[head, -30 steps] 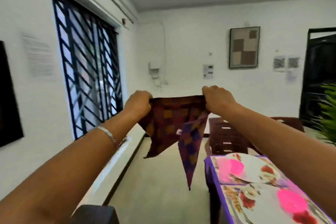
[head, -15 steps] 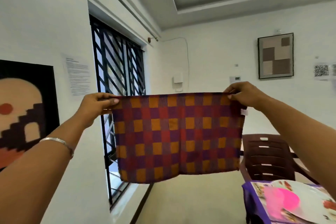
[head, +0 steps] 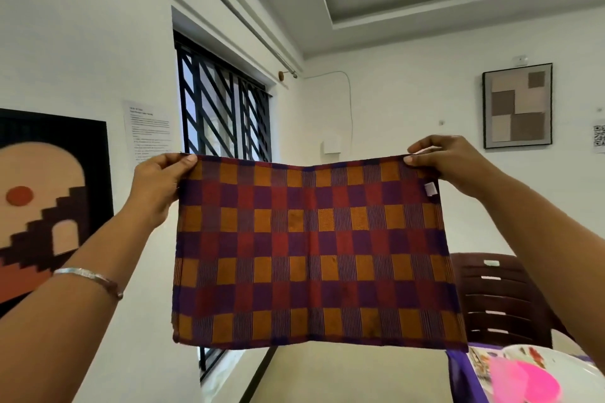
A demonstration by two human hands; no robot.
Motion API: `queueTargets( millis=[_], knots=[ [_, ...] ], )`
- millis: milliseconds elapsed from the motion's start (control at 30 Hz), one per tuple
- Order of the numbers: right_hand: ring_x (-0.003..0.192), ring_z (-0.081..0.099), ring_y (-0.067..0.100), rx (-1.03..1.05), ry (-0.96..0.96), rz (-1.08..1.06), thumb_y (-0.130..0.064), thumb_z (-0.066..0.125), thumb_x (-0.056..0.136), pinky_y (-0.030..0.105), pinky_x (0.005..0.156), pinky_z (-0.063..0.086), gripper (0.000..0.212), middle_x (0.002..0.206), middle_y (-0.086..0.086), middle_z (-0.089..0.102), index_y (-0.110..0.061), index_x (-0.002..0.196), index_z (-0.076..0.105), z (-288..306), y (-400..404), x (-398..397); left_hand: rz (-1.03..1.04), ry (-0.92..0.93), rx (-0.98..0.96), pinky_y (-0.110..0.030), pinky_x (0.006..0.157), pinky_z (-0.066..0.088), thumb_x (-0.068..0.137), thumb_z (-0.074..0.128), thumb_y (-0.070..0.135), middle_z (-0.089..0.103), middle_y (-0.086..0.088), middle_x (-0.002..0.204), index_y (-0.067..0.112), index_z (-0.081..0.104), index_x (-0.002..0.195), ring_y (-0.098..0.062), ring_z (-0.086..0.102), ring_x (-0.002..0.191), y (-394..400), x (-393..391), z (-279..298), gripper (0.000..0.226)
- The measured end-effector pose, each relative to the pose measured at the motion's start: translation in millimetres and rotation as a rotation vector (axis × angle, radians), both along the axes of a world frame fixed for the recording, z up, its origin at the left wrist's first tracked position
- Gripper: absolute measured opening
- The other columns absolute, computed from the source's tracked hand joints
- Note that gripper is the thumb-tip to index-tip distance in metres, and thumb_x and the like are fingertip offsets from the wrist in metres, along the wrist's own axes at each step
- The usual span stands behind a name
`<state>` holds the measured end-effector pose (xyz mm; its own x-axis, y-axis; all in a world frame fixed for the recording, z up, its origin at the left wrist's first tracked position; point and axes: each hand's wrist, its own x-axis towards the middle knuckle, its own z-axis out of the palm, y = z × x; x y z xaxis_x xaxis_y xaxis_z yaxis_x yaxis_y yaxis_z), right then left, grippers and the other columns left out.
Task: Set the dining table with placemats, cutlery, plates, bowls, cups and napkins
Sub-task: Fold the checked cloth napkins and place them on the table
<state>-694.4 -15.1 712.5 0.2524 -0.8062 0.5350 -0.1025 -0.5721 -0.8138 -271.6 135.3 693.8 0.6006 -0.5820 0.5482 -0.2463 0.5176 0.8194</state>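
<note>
1. Versus a second ago: I see the checked napkin (head: pixel 311 249) no longer bunched and drooping between the fists; it hangs spread flat, one layer facing me; same spread as half a second ago, only nearer and larger in view.
2. Left hand (head: pixel 157 193) pinches the napkin's top left corner, thumb in front, fingers curled behind; right hand (head: pixel 448 163) pinches the top right corner the same way; top edge taut between them.
3. Napkin is in the air, touching no table; its lower right corner overlaps my view of the purple table (head: pixel 458 370) at the bottom right edge.
4. Count: one napkin, two hands, one bracelet (head: pixel 88 275) on the left wrist, one white plate (head: pixel 569 370) with one pink item (head: pixel 523 383) at the table's near corner, one dark chair (head: pixel 501 301) behind.
</note>
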Motion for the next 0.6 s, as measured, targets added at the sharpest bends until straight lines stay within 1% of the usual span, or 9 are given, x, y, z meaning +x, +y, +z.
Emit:
queueTargets(
  millis=[100, 167, 200, 233, 300, 367, 467, 533, 600],
  knots=[
    [0.076, 0.066, 0.019, 0.023, -0.035, 0.093, -0.006, 0.073, 0.079, 0.024, 0.071, 0.055, 0.023, 0.086, 0.010, 0.067, -0.004, 0.100, 0.064, -3.7, 24.9, 4.5, 0.046, -0.121, 0.052, -0.032, 0.068, 0.057, 0.086, 0.072, 0.020, 0.070, -0.007, 0.087, 0.012, 0.066, 0.093, -0.019, 0.066, 0.075, 10.8, -28.2, 6.2, 0.012],
    [0.072, 0.066, 0.018, 0.023, -0.065, 0.102, -0.007, 0.076, 0.077, 0.026, 0.072, 0.056, 0.023, 0.081, 0.010, 0.067, -0.005, 0.096, 0.063, -15.4, 46.9, 11.8, 0.074, -0.188, 0.079, -0.028, 0.058, 0.057, 0.085, 0.073, 0.016, 0.069, -0.007, 0.081, 0.009, 0.065, 0.092, -0.015, 0.066, 0.066, 19.2, -57.9, 1.3, 0.013],
    [0.069, 0.065, 0.018, 0.013, -0.083, 0.091, -0.007, 0.077, 0.075, 0.028, 0.069, 0.055, 0.022, 0.078, 0.009, 0.066, -0.005, 0.093, 0.063, -25.0, 58.3, 17.1, 0.077, -0.221, 0.091, -0.027, 0.054, 0.057, 0.084, 0.073, 0.014, 0.069, -0.008, 0.079, 0.008, 0.064, 0.090, -0.014, 0.066, 0.062, 22.9, -74.3, -6.1, 0.013],
    [0.064, 0.063, 0.017, -0.003, -0.099, 0.087, -0.006, 0.077, 0.075, 0.028, 0.064, 0.053, 0.020, 0.073, 0.007, 0.065, -0.006, 0.089, 0.063, -36.4, 68.7, 23.6, 0.080, -0.259, 0.104, -0.029, 0.053, 0.057, 0.083, 0.074, 0.013, 0.070, -0.011, 0.079, 0.009, 0.063, 0.087, -0.014, 0.067, 0.062, 25.2, -89.0, -15.8, 0.013],
    [0.052, 0.057, 0.012, -0.013, -0.104, 0.119, -0.002, 0.075, 0.077, 0.023, 0.049, 0.048, 0.014, 0.059, 0.000, 0.060, -0.004, 0.084, 0.063, -70.7, 88.0, 40.4, 0.091, -0.335, 0.158, -0.036, 0.058, 0.057, 0.079, 0.078, 0.015, 0.071, -0.015, 0.077, 0.014, 0.062, 0.078, -0.021, 0.068, 0.065, 28.3, -117.3, -46.1, 0.016],
    [0.047, 0.054, 0.012, 0.011, -0.100, 0.170, 0.002, 0.070, 0.080, 0.022, 0.045, 0.047, 0.007, 0.055, 0.000, 0.056, 0.001, 0.084, 0.064, -111.0, 105.1, 57.4, 0.062, -0.385, 0.204, -0.034, 0.057, 0.054, 0.077, 0.080, 0.014, 0.070, -0.013, 0.070, 0.016, 0.061, 0.074, -0.020, 0.067, 0.062, 30.2, -140.6, -83.8, 0.019],
    [0.052, 0.061, 0.014, 0.175, -0.055, 0.194, 0.002, 0.067, 0.083, 0.024, 0.053, 0.054, 0.004, 0.063, 0.007, 0.059, -0.002, 0.084, 0.069, -178.3, 119.7, 80.3, 0.013, -0.415, 0.313, -0.031, 0.057, 0.054, 0.075, 0.081, 0.013, 0.069, -0.004, 0.064, 0.016, 0.062, 0.075, -0.016, 0.068, 0.060, 32.1, -169.8, -150.5, 0.019],
    [0.061, 0.067, 0.016, 0.281, -0.029, 0.189, -0.001, 0.068, 0.083, 0.026, 0.061, 0.057, 0.007, 0.069, 0.010, 0.066, -0.007, 0.082, 0.071, -223.5, 129.6, 89.2, -0.019, -0.407, 0.398, -0.027, 0.057, 0.054, 0.075, 0.080, 0.013, 0.069, -0.001, 0.067, 0.016, 0.063, 0.078, -0.012, 0.066, 0.060, 39.0, -183.1, -196.1, 0.018],
    [0.069, 0.070, 0.017, 0.374, -0.041, 0.174, -0.002, 0.066, 0.085, 0.024, 0.064, 0.056, 0.010, 0.076, 0.010, 0.071, -0.010, 0.083, 0.072, -257.4, 140.4, 92.1, -0.068, -0.369, 0.459, -0.028, 0.059, 0.056, 0.077, 0.079, 0.014, 0.070, -0.001, 0.072, 0.018, 0.062, 0.083, -0.011, 0.068, 0.062, 47.1, -191.8, -232.9, 0.019]
  ],
)
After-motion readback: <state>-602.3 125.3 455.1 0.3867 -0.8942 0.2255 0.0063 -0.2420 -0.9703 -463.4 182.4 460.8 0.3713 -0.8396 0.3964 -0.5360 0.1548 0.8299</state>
